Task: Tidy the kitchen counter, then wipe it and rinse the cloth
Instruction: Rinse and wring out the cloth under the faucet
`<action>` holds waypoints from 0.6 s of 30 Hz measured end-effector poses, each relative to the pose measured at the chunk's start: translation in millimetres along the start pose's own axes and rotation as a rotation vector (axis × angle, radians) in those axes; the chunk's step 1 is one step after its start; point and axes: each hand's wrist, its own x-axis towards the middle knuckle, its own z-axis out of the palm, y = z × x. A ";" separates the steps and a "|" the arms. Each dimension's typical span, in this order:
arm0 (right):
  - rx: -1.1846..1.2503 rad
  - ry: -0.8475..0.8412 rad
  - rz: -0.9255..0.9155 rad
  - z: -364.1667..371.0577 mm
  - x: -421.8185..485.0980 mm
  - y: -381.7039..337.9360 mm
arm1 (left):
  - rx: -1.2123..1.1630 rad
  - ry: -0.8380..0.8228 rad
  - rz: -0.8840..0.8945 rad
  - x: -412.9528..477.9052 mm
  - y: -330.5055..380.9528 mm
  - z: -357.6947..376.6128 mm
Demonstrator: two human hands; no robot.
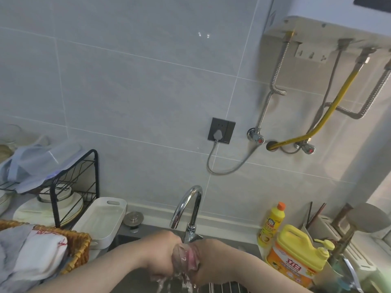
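Observation:
A wet pink cloth (189, 259) is bunched between my two hands, low in the head view, over the steel sink (127, 240). My left hand (161, 256) grips its left side and my right hand (208, 261) grips its right side, knuckles close together. Water drips from the cloth into the basin. The chrome tap (191, 208) arches just behind my hands, its spout end above the cloth. Most of the cloth is hidden inside my fists.
A white tray (101, 220) and a sink plug (133, 218) sit left of the tap. A black dish rack (63, 187) and a wicker basket (80, 244) with cloths stand at the left. Yellow detergent bottles (294, 252) stand at the right, a wall socket (221, 131) above.

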 end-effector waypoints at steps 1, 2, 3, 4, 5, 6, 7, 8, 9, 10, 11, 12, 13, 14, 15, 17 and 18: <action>-0.065 0.050 -0.026 1.6 3.7 2.6 | -0.123 -0.032 -0.023 1.0 -1.4 -2.0; -0.127 0.080 -0.028 2.6 6.0 4.1 | -0.269 -0.059 -0.043 -0.6 -1.8 -4.1; -0.160 0.111 -0.034 4.9 9.6 6.9 | -0.400 -0.094 -0.068 -1.2 -2.8 -5.6; -0.182 0.124 -0.029 7.0 12.5 8.9 | -0.508 -0.138 -0.082 -2.2 -4.1 -6.1; -0.212 0.142 -0.031 8.3 15.3 10.9 | -0.587 -0.180 -0.099 -2.3 -6.8 -4.4; -0.224 0.158 -0.048 8.3 16.8 13.0 | -0.675 -0.223 -0.119 -1.8 -9.1 -2.5; -0.232 0.178 -0.071 9.2 18.2 15.8 | -0.771 -0.263 -0.134 -0.1 -12.5 0.9; -0.233 0.205 -0.103 9.1 18.1 17.7 | -0.859 -0.293 -0.143 0.6 -14.8 3.4; -0.232 0.238 -0.126 10.7 19.7 20.3 | -0.913 -0.305 -0.141 2.2 -18.0 5.6; -0.231 0.258 -0.135 11.8 21.0 20.8 | -0.937 -0.303 -0.132 2.6 -19.9 7.4; -0.217 0.293 -0.151 14.7 23.0 21.6 | -0.921 -0.290 -0.130 3.5 -21.2 8.3; -0.189 0.332 -0.167 18.0 23.2 23.0 | -0.875 -0.253 -0.128 3.6 -21.7 8.8; -0.156 0.345 -0.155 20.0 21.8 24.8 | -0.809 -0.196 -0.121 3.7 -21.6 8.4; -0.123 0.336 -0.129 20.2 19.5 27.8 | -0.745 -0.124 -0.111 4.3 -21.8 8.2; -0.085 0.300 -0.072 21.2 15.8 34.3 | -0.687 -0.042 -0.100 5.2 -22.8 8.8; 0.200 0.245 0.077 16.9 8.4 37.7 | -0.541 0.122 -0.101 3.2 -25.8 9.7; 0.512 0.290 0.125 19.3 5.4 41.8 | -0.476 0.191 -0.104 0.2 -26.8 10.0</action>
